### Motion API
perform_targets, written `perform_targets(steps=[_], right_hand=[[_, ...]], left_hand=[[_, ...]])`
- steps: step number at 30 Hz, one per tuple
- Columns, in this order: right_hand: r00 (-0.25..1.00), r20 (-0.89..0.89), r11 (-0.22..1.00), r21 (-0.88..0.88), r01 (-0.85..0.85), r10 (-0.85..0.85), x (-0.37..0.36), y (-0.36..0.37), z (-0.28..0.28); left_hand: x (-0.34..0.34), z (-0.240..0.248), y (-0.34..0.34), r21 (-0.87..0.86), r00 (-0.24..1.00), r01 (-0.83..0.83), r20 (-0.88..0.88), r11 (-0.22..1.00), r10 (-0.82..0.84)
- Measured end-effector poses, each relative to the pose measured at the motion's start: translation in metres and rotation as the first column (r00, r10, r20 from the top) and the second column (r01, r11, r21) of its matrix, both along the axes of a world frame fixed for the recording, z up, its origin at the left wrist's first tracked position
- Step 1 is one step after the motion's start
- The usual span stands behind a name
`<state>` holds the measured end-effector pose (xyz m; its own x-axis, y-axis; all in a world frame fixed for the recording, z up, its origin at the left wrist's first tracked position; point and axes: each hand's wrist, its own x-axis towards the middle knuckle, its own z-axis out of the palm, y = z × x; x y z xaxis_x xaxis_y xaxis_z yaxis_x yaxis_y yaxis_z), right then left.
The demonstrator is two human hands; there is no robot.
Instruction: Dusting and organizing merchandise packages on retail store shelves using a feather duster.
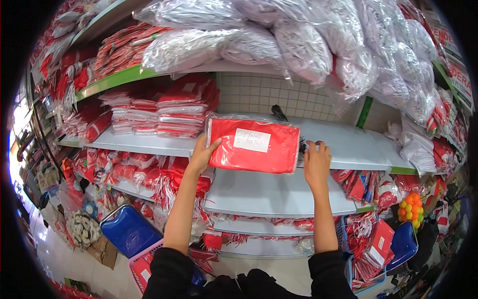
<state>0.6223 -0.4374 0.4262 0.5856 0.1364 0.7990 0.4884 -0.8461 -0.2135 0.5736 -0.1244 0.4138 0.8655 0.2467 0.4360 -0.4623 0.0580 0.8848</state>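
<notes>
Red packet (254, 160) held up before the shelf (348, 139)
We see the left hand (201, 157) pinching the packet's left edge, thumb over its front; the right hand (317, 158) is just beside the right edge, fingers curled, and we cannot tell whether it grips anything; a white label (252, 140) faces us; we note packet stacks (181, 114) on the shelf at left, bagged white goods (249, 45) above

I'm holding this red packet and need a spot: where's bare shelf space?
Bare: the middle shelf, from your right hand to the white bags at right; and the lower shelf, between your forearms. Crowded: left, with stacked red-and-white packets; top, with bagged white bundles.
</notes>
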Motion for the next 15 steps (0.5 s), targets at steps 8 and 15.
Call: perform_targets(steps=[8,15], right_hand=[[0.936,-0.280,0.976,-0.109,0.188,-0.211,0.050,-0.009,-0.007],[0.891,-0.435,0.872,0.377,0.311,-0.130,0.032,-0.058,-0.067]], left_hand=[[0.063,-0.002,-0.030,0.127,0.998,-0.039,-0.039,0.991,0.044],[0.086,-0.007,-0.056,0.138,0.999,-0.024,-0.020,0.990,0.027]])
